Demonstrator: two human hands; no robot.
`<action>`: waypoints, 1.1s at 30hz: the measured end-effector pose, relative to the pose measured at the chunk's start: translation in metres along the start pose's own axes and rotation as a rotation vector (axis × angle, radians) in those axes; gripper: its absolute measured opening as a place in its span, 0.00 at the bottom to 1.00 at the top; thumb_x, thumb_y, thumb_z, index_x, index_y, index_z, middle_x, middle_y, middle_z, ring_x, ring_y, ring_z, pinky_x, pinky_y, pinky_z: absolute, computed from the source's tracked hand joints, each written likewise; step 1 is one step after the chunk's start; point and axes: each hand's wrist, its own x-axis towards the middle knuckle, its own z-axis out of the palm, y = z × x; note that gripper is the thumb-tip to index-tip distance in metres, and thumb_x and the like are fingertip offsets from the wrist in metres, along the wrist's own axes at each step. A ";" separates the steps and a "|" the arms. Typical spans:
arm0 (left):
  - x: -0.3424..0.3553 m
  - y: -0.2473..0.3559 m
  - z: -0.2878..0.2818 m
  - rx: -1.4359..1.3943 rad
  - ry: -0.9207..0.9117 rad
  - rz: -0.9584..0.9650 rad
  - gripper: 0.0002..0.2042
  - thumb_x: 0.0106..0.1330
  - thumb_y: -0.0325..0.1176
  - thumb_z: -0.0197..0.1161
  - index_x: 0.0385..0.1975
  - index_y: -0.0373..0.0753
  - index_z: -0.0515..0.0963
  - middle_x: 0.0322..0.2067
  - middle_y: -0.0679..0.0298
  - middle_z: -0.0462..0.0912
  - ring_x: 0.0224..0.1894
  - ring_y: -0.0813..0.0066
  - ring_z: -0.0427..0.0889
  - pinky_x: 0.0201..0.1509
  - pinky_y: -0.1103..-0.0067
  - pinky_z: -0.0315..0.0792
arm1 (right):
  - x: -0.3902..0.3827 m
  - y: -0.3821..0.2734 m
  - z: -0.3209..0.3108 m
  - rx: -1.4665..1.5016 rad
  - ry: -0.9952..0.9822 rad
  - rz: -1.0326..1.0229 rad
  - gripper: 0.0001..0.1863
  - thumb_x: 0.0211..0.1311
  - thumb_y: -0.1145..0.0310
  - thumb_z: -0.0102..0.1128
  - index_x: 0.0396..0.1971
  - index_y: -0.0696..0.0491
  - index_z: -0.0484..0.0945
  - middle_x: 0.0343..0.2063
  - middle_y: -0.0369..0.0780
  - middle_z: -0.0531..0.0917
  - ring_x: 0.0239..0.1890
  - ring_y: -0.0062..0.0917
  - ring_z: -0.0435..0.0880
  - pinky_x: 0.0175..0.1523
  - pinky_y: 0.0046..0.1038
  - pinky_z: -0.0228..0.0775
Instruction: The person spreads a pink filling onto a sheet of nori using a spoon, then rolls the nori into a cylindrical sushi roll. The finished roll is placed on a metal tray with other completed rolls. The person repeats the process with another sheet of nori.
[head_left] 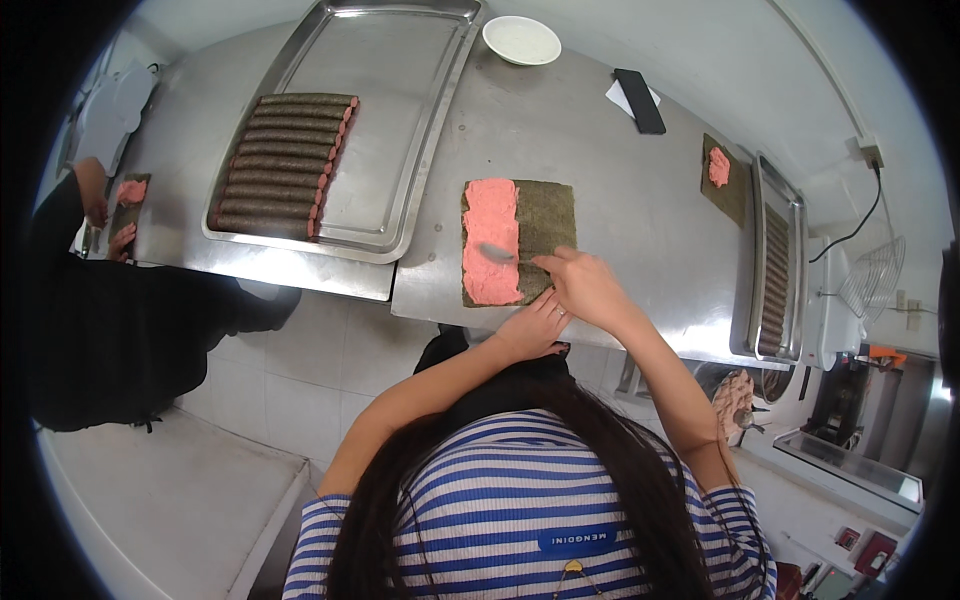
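Observation:
In front of me a dark green seaweed sheet (pixel 548 212) lies flat on the steel table, its left half spread with pink paste (pixel 490 205). My right hand (pixel 585 285) is closed round the handle of a metal spoon (pixel 495 254). The spoon's bowl rests on the paste, near its right border. My left hand (pixel 537 325) lies at the sheet's lower right corner, just below my right hand, with its fingers stretched out. A ring shows on one of its fingers.
Left stands a steel tray (pixel 425 160) with several seaweed rolls (pixel 285 165). A white bowl (pixel 522 40) and a black phone (pixel 640 100) lie farther back. Right are another pasted sheet (pixel 735 195) and tray (pixel 798 240). A person in black (pixel 130 330) works at far left.

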 end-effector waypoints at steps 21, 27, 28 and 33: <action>-0.002 0.001 0.015 -0.225 -0.007 -0.100 0.29 0.63 0.42 0.47 0.60 0.28 0.63 0.63 0.43 0.60 0.67 0.49 0.58 0.69 0.62 0.52 | -0.040 -0.021 0.040 0.091 0.114 0.126 0.19 0.51 0.76 0.51 0.46 0.55 0.78 0.33 0.44 0.79 0.35 0.42 0.81 0.36 0.41 0.75; 0.000 0.001 0.018 0.012 0.057 -0.076 0.28 0.64 0.42 0.45 0.61 0.29 0.62 0.64 0.46 0.60 0.68 0.53 0.56 0.70 0.63 0.51 | -0.053 -0.029 0.062 0.044 0.108 0.127 0.20 0.49 0.76 0.52 0.46 0.56 0.77 0.35 0.46 0.78 0.33 0.45 0.81 0.34 0.43 0.75; -0.001 0.001 0.019 0.039 0.068 -0.072 0.28 0.65 0.42 0.44 0.61 0.30 0.62 0.64 0.46 0.60 0.69 0.54 0.55 0.71 0.64 0.50 | -0.055 -0.033 0.063 0.061 0.062 0.117 0.21 0.48 0.76 0.52 0.46 0.57 0.76 0.36 0.48 0.78 0.32 0.47 0.81 0.34 0.45 0.75; -0.004 0.000 0.029 0.154 0.088 -0.053 0.29 0.65 0.40 0.42 0.63 0.30 0.58 0.65 0.47 0.57 0.70 0.54 0.53 0.73 0.64 0.45 | -0.058 -0.042 0.076 0.160 0.090 0.041 0.22 0.48 0.77 0.52 0.48 0.56 0.75 0.36 0.49 0.78 0.30 0.47 0.81 0.33 0.46 0.74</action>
